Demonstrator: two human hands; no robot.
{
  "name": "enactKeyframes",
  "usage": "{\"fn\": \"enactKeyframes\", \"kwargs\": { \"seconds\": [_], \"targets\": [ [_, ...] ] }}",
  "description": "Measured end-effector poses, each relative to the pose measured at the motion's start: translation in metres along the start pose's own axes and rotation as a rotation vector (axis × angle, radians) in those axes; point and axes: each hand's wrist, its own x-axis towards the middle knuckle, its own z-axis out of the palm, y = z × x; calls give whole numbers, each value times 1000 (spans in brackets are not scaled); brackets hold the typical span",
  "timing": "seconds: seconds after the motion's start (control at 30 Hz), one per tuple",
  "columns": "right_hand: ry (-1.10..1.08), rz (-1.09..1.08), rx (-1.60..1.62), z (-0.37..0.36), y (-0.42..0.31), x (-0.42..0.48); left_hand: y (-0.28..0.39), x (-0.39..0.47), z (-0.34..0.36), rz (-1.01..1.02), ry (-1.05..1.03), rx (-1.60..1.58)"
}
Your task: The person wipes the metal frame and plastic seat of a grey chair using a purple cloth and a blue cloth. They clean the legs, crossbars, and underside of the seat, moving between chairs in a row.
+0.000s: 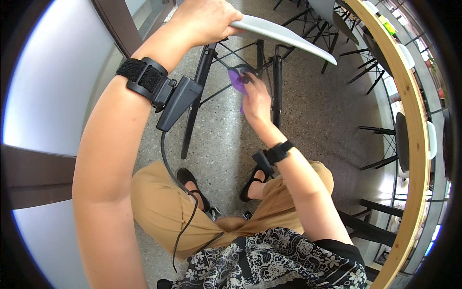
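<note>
My left hand (207,21) grips the near left edge of a pale grey chair seat (285,34), which is tilted up. Below the seat, my right hand (257,99) holds a purple cloth (237,82) against the black metal wire bracing (249,65) between the legs. The cloth is partly hidden by my fingers. A black front leg (196,97) runs down on the left side of my right hand, and another black leg (277,83) stands just right of it. Each of my wrists wears a black strapped device.
A long wooden tabletop edge (411,94) curves along the right. Several chairs stand by it, one a dark-shelled chair (401,141). Frosted panels (54,90) in a brown frame line the left. A black cable (191,211) hangs across my knee above the speckled floor (223,151).
</note>
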Motion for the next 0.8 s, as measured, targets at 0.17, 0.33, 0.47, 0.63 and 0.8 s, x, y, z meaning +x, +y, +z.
{"fn": "enactKeyframes", "kwargs": {
  "seconds": [0.17,0.33,0.47,0.63,0.8],
  "targets": [
    [47,-31,-249,31,-16,-11,-1,4,-8,-5,-78,15],
    [-60,-125,-211,23,-8,-17,2,-2,-7,6,4,16],
    [-40,-94,-256,30,-18,-19,2,-4,-8,-7,-37,56],
    [-136,-109,-105,59,-46,-50,4,-7,-8,-20,-73,45],
    [-169,-26,188,50,-41,-36,14,-1,-20,-68,-121,49]
  ]
}}
